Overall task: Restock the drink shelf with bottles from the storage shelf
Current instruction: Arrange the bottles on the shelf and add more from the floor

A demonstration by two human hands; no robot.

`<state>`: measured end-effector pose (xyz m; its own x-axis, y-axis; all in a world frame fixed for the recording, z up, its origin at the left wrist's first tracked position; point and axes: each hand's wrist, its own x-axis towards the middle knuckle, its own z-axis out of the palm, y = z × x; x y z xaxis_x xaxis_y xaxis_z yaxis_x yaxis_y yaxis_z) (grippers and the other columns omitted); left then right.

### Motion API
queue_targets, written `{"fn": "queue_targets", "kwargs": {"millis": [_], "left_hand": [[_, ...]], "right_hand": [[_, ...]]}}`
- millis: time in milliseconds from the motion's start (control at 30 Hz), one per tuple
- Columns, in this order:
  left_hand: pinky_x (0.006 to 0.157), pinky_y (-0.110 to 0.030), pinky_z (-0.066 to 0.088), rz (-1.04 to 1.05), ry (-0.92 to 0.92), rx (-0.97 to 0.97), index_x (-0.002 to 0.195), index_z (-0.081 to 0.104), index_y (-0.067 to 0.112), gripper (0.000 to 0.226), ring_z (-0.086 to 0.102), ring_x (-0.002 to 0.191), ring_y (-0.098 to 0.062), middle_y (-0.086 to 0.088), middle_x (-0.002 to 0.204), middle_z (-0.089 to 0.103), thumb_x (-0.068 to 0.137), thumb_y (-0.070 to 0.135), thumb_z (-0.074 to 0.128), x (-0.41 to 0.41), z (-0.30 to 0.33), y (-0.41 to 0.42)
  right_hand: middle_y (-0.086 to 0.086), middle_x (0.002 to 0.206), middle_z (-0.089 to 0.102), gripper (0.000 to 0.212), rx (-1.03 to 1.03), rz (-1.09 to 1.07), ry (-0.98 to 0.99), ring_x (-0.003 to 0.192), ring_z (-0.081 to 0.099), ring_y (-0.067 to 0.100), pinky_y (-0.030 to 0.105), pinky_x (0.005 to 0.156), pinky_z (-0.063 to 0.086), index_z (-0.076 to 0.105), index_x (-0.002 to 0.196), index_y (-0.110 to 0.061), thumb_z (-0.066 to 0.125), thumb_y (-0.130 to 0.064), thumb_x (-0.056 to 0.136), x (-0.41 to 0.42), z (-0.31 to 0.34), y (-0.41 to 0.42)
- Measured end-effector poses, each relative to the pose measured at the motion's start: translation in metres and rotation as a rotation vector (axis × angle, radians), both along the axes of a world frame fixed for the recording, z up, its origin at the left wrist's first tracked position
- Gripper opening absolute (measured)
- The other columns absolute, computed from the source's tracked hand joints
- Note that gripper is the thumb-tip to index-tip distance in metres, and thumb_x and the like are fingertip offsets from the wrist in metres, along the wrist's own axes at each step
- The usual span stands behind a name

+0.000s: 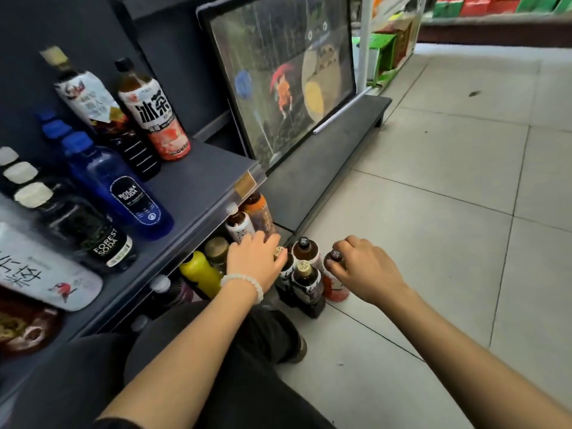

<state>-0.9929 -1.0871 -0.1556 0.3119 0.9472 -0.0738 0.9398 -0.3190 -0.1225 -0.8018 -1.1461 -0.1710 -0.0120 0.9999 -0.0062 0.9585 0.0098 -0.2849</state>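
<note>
Dark trouser legs (216,360) fill the lower foreground, with both bare forearms reaching forward over them toward the foot of a grey shelf unit. Left hand (255,261), wearing a pale bead bracelet (244,284), lies with fingers curved over the cap of a dark bottle (286,266) in a cluster of four bottles standing on the tiled floor (433,243); whether its grip actually closes on that bottle cannot be told. Right hand (362,267) pinches the dark cap of a red-labelled bottle (335,283) at the cluster's right edge, its grip grasping the bottle top. Two further brown bottles (306,252) stand between and just behind the hands, touching their neighbours.

Just left of the cluster, the bottom shelf holds a yellow bottle (199,272), a gold-capped jar (216,249) and two tea bottles (240,226), packed close beneath the overhanging front edge of the upper shelf (198,187). On that upper shelf a blue soda bottle (123,193), a black soda bottle (93,233) and an iced tea bottle (154,119) stand, with bare shelf surface to their right up to the corner. Beyond, a framed picture (288,75) leans on a low dark plinth (325,156). Open tiled floor extends to the right of the hands and bottles.
</note>
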Motion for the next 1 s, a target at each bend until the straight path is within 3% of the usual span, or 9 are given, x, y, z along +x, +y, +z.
{"fn": "queue_targets", "kwargs": {"millis": [233,400,567,767,1000], "left_hand": [[0.085,-0.041,0.043,0.13,-0.021,-0.112,0.128,0.046,0.026,0.048,0.048,0.117,-0.028,-0.006,0.125,0.054,0.095,0.056,0.028,-0.024,-0.054,0.051],[0.086,-0.041,0.043,0.062,-0.054,-0.176,0.132,0.043,0.024,0.052,0.048,0.119,-0.029,-0.009,0.125,0.055,0.094,0.057,0.03,-0.008,-0.078,0.083],[0.072,-0.037,0.041,0.057,-0.052,-0.298,0.117,0.046,0.022,0.045,0.058,0.104,-0.035,-0.012,0.11,0.063,0.093,0.057,0.033,-0.001,-0.101,0.094],[0.07,-0.034,0.037,0.076,-0.145,-0.362,0.115,0.046,0.022,0.037,0.057,0.1,-0.033,-0.012,0.108,0.063,0.093,0.05,0.039,0.004,-0.112,0.096],[0.068,-0.033,0.038,0.053,-0.168,-0.366,0.097,0.046,0.023,0.021,0.057,0.094,-0.031,-0.009,0.101,0.063,0.089,0.042,0.047,0.002,-0.1,0.078]], "right_hand": [[0.006,0.116,0.057,0.034,-0.146,0.031,0.03,0.108,0.053,0.028,0.039,0.081,0.047,0.051,0.115,-0.016,0.042,-0.04,0.092,-0.032,-0.059,0.043],[0.007,0.116,0.057,0.036,-0.256,0.058,0.022,0.103,0.059,0.03,0.037,0.071,0.046,0.044,0.109,-0.016,0.047,-0.046,0.09,-0.05,-0.089,0.065],[0.006,0.11,0.061,0.034,-0.231,0.081,-0.043,0.099,0.061,0.029,0.034,0.063,0.038,0.045,0.104,-0.014,0.046,-0.046,0.09,-0.055,-0.102,0.085],[0.006,0.103,0.063,0.031,-0.194,0.102,-0.02,0.093,0.062,0.03,0.033,0.059,0.036,0.034,0.091,-0.018,0.046,-0.047,0.09,-0.05,-0.11,0.084],[0.004,0.111,0.061,0.036,-0.183,0.089,0.076,0.1,0.059,0.029,0.034,0.067,0.04,0.045,0.117,-0.021,0.049,-0.043,0.089,-0.044,-0.106,0.063]]}}
